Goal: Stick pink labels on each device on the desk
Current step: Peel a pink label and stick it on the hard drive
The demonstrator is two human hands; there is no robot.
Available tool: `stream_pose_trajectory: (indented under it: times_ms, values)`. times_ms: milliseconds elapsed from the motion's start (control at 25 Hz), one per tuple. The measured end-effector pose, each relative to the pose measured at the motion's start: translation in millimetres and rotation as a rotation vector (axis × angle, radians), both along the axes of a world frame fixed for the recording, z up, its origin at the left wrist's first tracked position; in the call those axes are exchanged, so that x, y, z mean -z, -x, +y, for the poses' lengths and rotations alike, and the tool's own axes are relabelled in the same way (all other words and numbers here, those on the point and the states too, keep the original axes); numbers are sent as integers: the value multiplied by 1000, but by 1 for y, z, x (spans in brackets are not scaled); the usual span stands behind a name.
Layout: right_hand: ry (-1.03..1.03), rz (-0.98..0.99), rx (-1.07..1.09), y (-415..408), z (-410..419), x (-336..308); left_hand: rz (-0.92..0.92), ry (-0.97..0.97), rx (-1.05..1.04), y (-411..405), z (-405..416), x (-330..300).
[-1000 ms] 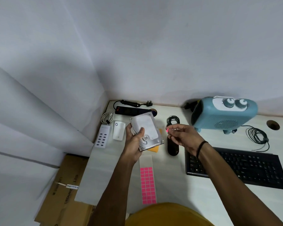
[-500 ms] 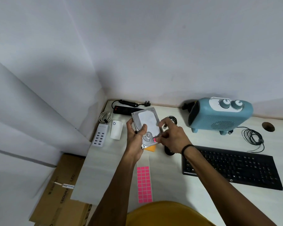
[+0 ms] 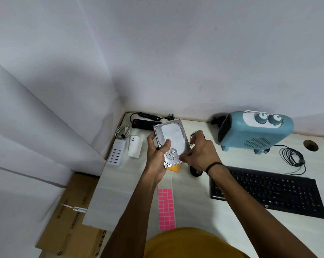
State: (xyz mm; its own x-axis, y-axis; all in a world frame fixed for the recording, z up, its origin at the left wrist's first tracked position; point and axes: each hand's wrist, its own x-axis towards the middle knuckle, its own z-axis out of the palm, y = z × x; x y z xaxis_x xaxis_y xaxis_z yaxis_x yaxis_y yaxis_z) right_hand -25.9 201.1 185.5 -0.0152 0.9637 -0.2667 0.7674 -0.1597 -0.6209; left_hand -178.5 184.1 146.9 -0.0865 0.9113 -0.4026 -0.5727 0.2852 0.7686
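My left hand point(image 3: 157, 157) grips a silver hard drive point(image 3: 173, 138) above the desk, thumb across its face. My right hand point(image 3: 200, 153) is at the drive's lower right corner, where its thumb presses a small pink label point(image 3: 180, 158) onto the metal. The other fingers curl round the drive's right edge. A strip of pink labels point(image 3: 166, 209) lies on the desk near its front edge, below the drive.
On the white desk point(image 3: 120, 192): a white USB hub point(image 3: 116, 153), a white device point(image 3: 135, 148), a black power strip point(image 3: 142, 124), a blue heater point(image 3: 254, 131), a black mouse point(image 3: 195, 172), a black keyboard point(image 3: 269, 194), a coiled cable point(image 3: 293, 157). Cardboard boxes point(image 3: 71, 220) stand left.
My right hand brought the pink label from beside the drive to its lower right corner and now presses it there. The left hand kept holding the drive.
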Motion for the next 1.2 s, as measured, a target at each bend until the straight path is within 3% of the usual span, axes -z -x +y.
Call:
stream_pose_trajectory:
  times_ms: [160,240,360,640,880,1000,1080,1200]
  values:
    - [84,1,-24,-10,7,-10,-11,0,-9,6,4,-1]
    - [153,102,-52,-13,5,-6,28,-33,31,7,3,-2]
    - [255,376,91,-15,4,3,173,-131,140,8,-1,2]
    - [332,542,125,-12,7,18,284,-180,279,15,-4,16]
    - [590,683,122,-1,8,59,150,78,368,48,-11,27]
    - [613,710,157,20,6,86,139,197,405,70,-24,52]
    - [625,638,173,39,4,103,292,261,365,80,-27,71]
    - [652,536,210,65,9,130,744,315,301,90,-15,89]
